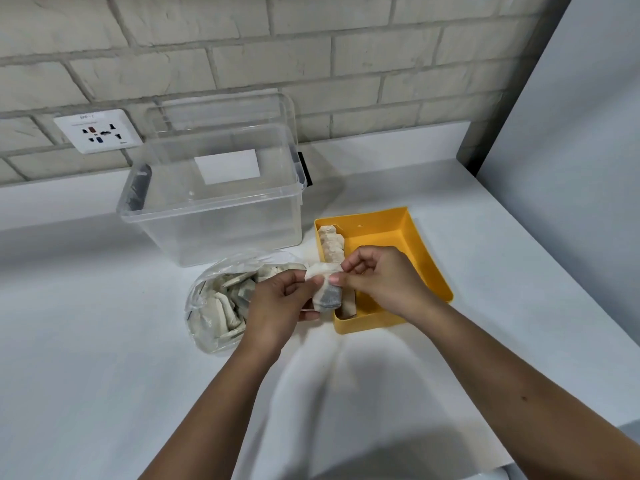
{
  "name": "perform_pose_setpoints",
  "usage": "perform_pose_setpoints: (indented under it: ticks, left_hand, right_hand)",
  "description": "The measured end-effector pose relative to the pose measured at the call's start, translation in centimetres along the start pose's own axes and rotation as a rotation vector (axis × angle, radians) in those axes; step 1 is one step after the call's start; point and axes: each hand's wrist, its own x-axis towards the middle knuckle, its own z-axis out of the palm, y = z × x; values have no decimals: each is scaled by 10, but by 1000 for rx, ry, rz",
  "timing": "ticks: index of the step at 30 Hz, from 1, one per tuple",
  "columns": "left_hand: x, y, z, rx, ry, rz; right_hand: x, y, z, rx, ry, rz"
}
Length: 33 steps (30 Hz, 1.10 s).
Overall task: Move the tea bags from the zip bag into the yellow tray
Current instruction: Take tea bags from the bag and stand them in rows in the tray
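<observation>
A clear zip bag (211, 317) lies on the white counter, holding several pale tea bags. To its right stands the yellow tray (412, 237), with a row of tea bags (331, 245) along its left wall. Between the bag and the tray, both hands pinch one tea bag (325, 292) just above the tray's near left corner. My left hand (277, 303) holds its left side, over the zip bag's right edge. My right hand (384, 282) pinches its top right, and hovers over the tray.
A clear plastic storage box (214, 202) with its lid leaning behind stands at the back, close to the zip bag and tray. A wall socket (98, 131) sits on the brick wall. A grey panel (571, 133) bounds the counter on the right.
</observation>
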Motion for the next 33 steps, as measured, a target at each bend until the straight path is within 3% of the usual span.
perform_pose_setpoints:
  ticks: [10,15,21,33]
  left_hand:
    - [0,1,0,-71,9,-49]
    - [2,5,-9,-35,80,-3]
    - [3,3,-18,38,120,11]
    - [6,1,-17,22,115,-12]
  right_hand:
    - [-5,-2,-13,248,-37,50]
    - [9,11,-35,16,93,27]
    - [9,25,-23,-165,-197,162]
    - [15,26,-1,-309,-232,163]
